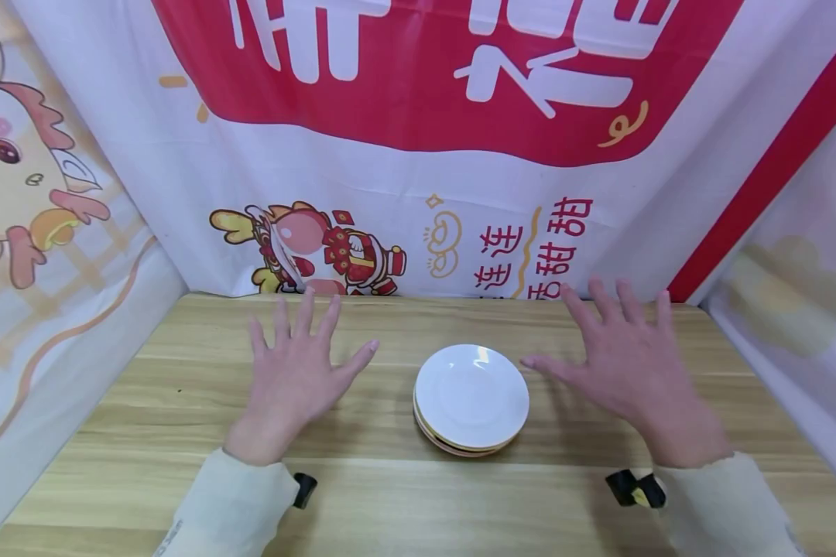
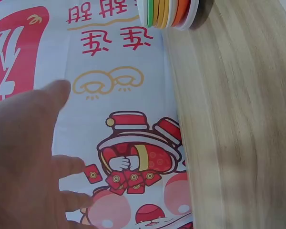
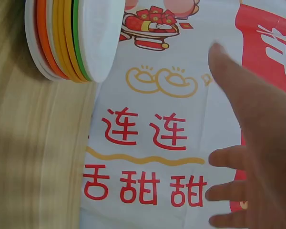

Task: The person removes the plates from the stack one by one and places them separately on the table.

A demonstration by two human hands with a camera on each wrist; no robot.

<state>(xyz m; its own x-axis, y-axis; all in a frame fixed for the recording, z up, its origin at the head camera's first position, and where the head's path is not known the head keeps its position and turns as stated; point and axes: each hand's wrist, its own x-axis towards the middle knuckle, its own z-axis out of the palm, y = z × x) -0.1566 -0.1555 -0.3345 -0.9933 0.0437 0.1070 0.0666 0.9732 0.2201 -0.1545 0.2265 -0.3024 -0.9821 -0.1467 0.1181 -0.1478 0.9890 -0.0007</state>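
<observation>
A stack of small round plates [image 1: 472,396] sits on the wooden table, a white one on top. From the side, in the right wrist view, the stacked plates [image 3: 62,43] show white, orange, yellow and green edges. My left hand [image 1: 296,379] is held over the table left of the stack, fingers spread and straight, holding nothing. To the right of the stack is my right hand [image 1: 623,363], also spread and holding nothing, its thumb pointing toward the plates. Both wrist views show the hands apart from the plates [image 2: 174,12].
The wooden table [image 1: 362,503] ends at a white and red printed cloth [image 1: 390,131] hanging behind it. More printed cloth [image 1: 56,309] hangs along the left side, and pale cloth [image 1: 801,309] along the right.
</observation>
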